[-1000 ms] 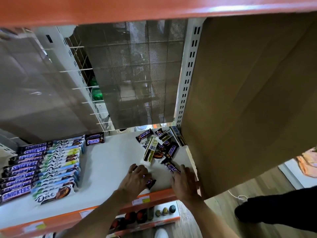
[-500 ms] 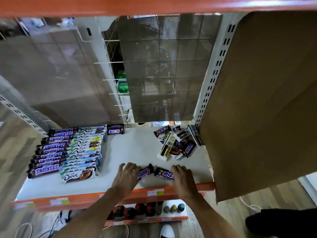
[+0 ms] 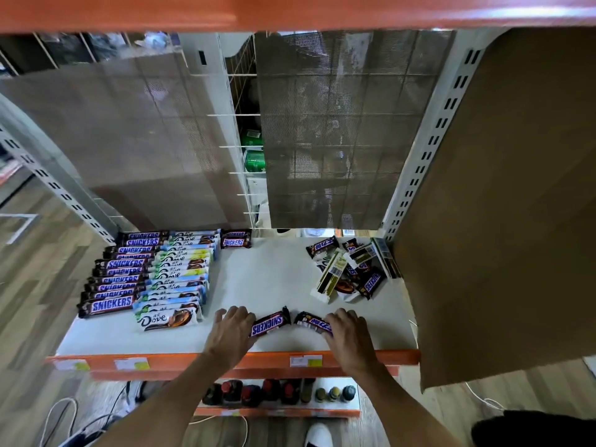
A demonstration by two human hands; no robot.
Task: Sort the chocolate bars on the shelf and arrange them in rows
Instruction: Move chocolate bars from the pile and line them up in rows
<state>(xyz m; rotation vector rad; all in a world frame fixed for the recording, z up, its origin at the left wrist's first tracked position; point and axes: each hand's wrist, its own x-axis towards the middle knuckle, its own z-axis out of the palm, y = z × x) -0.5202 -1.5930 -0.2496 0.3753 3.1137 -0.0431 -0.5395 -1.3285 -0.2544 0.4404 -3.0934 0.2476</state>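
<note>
On the white shelf point(image 3: 264, 279) my left hand point(image 3: 230, 333) grips the left end of a small brown Snickers bar point(image 3: 271, 322). My right hand point(image 3: 350, 337) grips the right end of a second small Snickers bar point(image 3: 311, 321). The two bars lie end to end near the shelf's front edge. At the left stands a row of long Snickers bars point(image 3: 113, 275) and beside it a row of Dove bars point(image 3: 175, 279). Two small Snickers bars point(image 3: 236, 239) lie at the back. A mixed heap of bars point(image 3: 350, 269) sits at the back right.
A cardboard panel point(image 3: 503, 204) closes the shelf's right side. Mesh and cardboard point(image 3: 322, 130) back the shelf, with green cans point(image 3: 254, 159) behind. An orange beam point(image 3: 258, 11) runs overhead. Bottles point(image 3: 280, 391) stand on the lower shelf. Cables point(image 3: 80, 421) lie on the floor.
Both hands pulled back from the heap toward the shelf's front, each with a small Snickers bar. The view has drawn back, so more of the shelf shows.
</note>
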